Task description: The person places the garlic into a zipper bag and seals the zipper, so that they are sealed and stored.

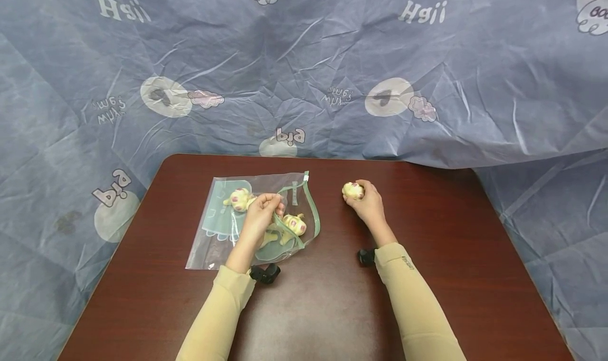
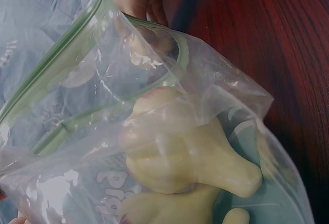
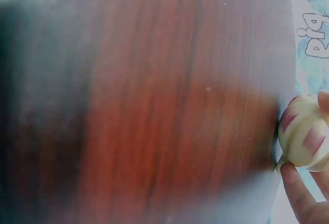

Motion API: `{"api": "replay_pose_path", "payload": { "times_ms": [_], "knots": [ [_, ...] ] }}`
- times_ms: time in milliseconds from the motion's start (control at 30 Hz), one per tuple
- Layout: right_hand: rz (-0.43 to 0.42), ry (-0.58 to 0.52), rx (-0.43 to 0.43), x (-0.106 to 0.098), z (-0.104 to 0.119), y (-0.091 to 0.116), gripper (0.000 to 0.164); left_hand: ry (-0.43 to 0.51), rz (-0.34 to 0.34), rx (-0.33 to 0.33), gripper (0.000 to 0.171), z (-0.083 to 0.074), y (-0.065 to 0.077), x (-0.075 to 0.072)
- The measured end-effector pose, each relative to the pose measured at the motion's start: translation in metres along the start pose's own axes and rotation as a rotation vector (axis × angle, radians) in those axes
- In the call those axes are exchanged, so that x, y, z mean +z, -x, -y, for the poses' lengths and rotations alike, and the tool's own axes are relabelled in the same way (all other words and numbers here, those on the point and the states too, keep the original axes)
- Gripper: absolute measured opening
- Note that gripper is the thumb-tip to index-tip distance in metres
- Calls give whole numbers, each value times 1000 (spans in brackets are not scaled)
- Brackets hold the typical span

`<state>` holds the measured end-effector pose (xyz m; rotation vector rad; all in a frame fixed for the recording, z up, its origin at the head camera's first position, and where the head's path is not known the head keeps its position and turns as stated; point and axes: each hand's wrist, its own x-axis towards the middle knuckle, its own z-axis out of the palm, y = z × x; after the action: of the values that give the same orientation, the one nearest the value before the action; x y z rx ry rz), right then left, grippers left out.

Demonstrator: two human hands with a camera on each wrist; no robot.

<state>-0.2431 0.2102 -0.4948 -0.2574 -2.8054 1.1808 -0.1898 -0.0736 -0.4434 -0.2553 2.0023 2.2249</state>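
Note:
A clear zip bag (image 1: 206, 253) with a green zip strip (image 1: 312, 205) lies on the table, its mouth spread toward the right. My left hand (image 1: 260, 213) pinches the bag near its opening. Inside are several garlic bulbs, one bulb (image 1: 239, 199) at the far left and another bulb (image 1: 295, 224) near the mouth. In the left wrist view, pale bulbs (image 2: 164, 157) show through the plastic. To the right of the bag, my right hand (image 1: 370, 205) grips a garlic bulb (image 1: 352, 190) with purple patches. The right wrist view shows this bulb (image 3: 306, 134) between the fingers and thumb.
The dark brown wooden table (image 1: 427, 255) carries the bag. A blue printed cloth (image 1: 309, 76) hangs behind it and at the sides. Black wrist cameras sit at both cuffs, one camera (image 1: 265, 274) at the left and one camera (image 1: 366, 257) at the right.

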Motion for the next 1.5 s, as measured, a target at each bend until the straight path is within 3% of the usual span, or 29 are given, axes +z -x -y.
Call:
{"api": "replay_pose_path", "payload": {
  "times_ms": [267, 500, 867, 1100, 1333, 1500],
  "knots": [
    [-45, -51, -11, 0, -1, 8, 59, -8, 0, -12, 16, -1, 0, 0],
    [-55, -160, -73, -7, 14, 19, 57, -9, -1, -19, 17, -2, 0, 0],
    [44, -280, -156, -14, 44, 49, 60, -2, -5, -11, 15, -2, 0, 0],
    [149, -331, -275, -6, 52, 73, 58, -3, -5, -11, 18, -3, 0, 0],
    [249, -263, -370, 8, 50, 86, 55, -7, -8, -16, 16, -4, 0, 0],
    [341, -219, -368, 16, 49, 87, 56, -1, -5, -8, 17, -3, 1, 0]
  ]
}}
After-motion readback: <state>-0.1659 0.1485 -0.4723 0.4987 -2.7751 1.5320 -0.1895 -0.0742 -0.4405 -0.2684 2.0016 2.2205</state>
